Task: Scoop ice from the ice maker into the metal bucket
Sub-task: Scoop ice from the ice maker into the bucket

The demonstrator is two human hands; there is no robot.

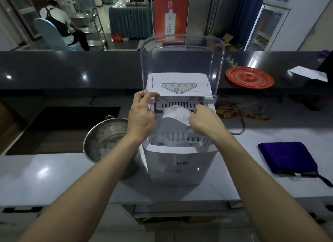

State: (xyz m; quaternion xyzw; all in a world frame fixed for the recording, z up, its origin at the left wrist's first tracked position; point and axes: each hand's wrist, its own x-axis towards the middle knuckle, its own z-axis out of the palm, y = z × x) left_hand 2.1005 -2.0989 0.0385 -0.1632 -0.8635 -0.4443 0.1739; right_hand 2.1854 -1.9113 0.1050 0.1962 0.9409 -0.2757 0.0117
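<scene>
A white ice maker point(182, 162) stands on the pale counter with its clear lid point(182, 61) raised upright. My left hand point(141, 113) grips the lid's lower left edge with thumb and fingers. My right hand point(205, 120) holds a white plastic scoop point(177, 113) over the open ice basket, where ice cubes point(167, 141) lie at the bottom. The metal bucket point(106, 139) sits just left of the machine, partly under my left forearm, with ice cubes inside.
A folded blue cloth point(286, 157) lies on the counter to the right. A red round lid point(249, 77) rests on the dark raised ledge behind. Cables and a box point(234, 112) lie right of the machine. A person sits far back left.
</scene>
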